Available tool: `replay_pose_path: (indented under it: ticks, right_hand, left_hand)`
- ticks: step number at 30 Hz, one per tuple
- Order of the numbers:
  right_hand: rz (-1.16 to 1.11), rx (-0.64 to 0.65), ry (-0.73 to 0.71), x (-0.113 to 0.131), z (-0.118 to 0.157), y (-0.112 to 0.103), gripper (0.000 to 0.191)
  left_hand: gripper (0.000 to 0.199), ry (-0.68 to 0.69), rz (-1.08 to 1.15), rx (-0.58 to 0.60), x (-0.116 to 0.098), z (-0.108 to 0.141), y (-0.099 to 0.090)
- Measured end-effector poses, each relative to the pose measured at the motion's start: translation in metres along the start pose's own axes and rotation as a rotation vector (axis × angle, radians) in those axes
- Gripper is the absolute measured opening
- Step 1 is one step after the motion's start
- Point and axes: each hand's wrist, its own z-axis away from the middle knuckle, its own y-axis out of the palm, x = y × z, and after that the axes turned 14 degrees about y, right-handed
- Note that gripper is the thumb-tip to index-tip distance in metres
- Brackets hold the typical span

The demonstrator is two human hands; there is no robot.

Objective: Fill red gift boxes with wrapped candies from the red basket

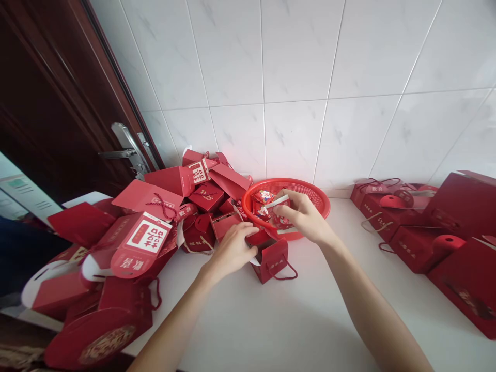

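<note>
A small red box (271, 258) with a dark red cord handle stands with its top open on the white table. My left hand (234, 248) holds its left side, thumb and fingers around the edge. Just behind the box is a red mesh basket (321, 199) with several small red wrapped packets (264, 196) inside. My right hand (300, 212) reaches over the basket's front rim, its fingers pinched on a clear-and-red wrapped packet (279, 213) with a white edge.
Red boxes (143, 237), many open, are heaped on the left beside a dark door (70, 67) with a metal handle (126, 147). More red boxes (411, 243) stand at the right. A tiled wall (294, 62) rises behind the table (240, 325).
</note>
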Motion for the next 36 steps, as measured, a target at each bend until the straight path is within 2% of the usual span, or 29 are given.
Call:
replay_pose_path:
  ticks: [2,4,6,13,17,20,25,31,36]
  right_hand:
    - [0.03,0.019,-0.081,-0.002,-0.002,0.002,0.01]
    - [0.036,0.057,-0.147,-0.004,-0.003,0.005,0.014]
    - [0.031,0.092,-0.176,-0.006,-0.005,0.007,0.015]
    - [0.079,0.242,-0.145,-0.015,-0.01,0.009,0.009]
    - [0.209,0.21,-0.18,-0.017,-0.01,0.014,0.012]
    - [0.318,0.177,-0.192,-0.016,-0.008,0.018,0.015]
    - [0.532,0.267,-0.145,-0.016,-0.005,0.021,0.021]
    - [0.734,0.283,-0.117,-0.013,-0.003,0.01,0.024]
    - [0.821,0.425,-0.062,-0.011,-0.001,-0.007,0.012]
  left_hand:
    - [0.038,-0.012,-0.011,0.085,-0.004,-0.006,-0.005]
    - [0.027,-0.043,-0.03,0.157,-0.008,-0.01,-0.007]
    - [0.018,-0.063,-0.056,0.18,-0.01,-0.012,-0.008]
    - [0.018,-0.107,-0.115,0.089,-0.009,-0.007,-0.008]
    - [0.024,-0.121,-0.024,0.06,-0.01,-0.002,-0.014]
    - [0.02,-0.133,0.073,0.045,-0.01,0.002,-0.016]
    - [0.009,-0.158,0.179,0.019,-0.01,0.008,-0.014]
    - [0.024,-0.146,0.156,-0.015,-0.01,0.016,-0.012]
    - [0.027,-0.06,0.156,-0.067,-0.003,0.025,-0.01]
